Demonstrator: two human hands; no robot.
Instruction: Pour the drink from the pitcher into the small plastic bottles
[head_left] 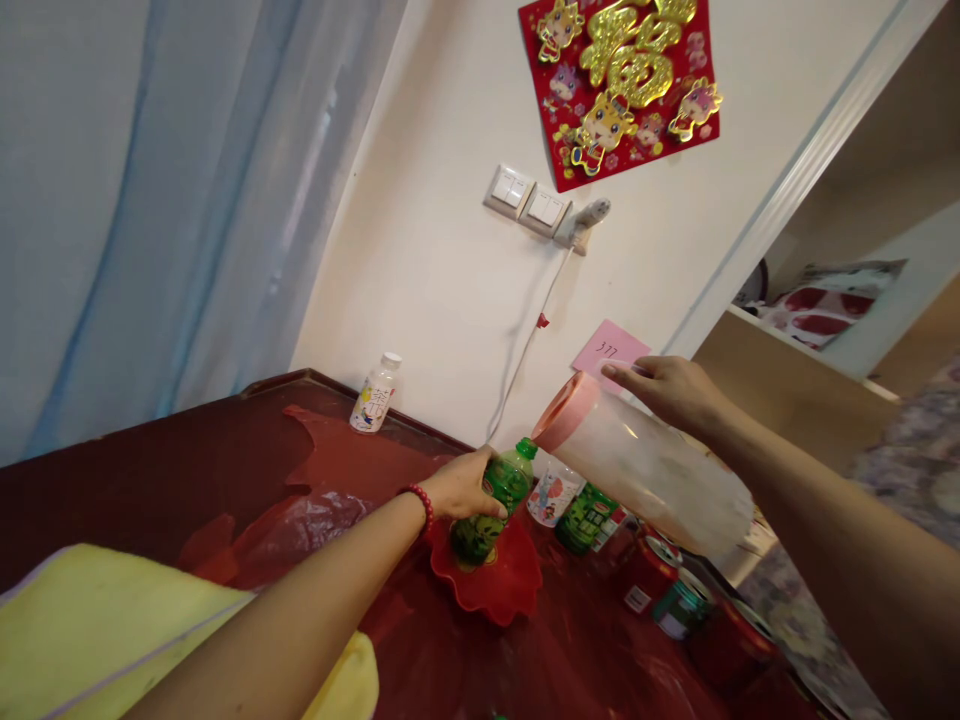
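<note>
My left hand (463, 487), with a red bead bracelet at the wrist, is wrapped round a green plastic bottle (511, 477) with a green cap. The bottle leans slightly to the right, its lower end over or in a red scalloped dish (491, 580); whether it touches the dish I cannot tell. Higher on the right, my right hand (667, 385) grips the upper side of a large translucent plastic jar (645, 460). That jar is tilted on its side, its pink-orange rim towards the bottle's cap. The thumb lies along the jar near the rim.
Behind the jar stand a white printed container (553, 495), a green bottle (587, 517) and several cans (651, 572) along the table's right edge. A white bottle (376, 393) stands by the wall. Yellow cloth (112, 630) lies at lower left; a white cord (529, 335) hangs from the socket.
</note>
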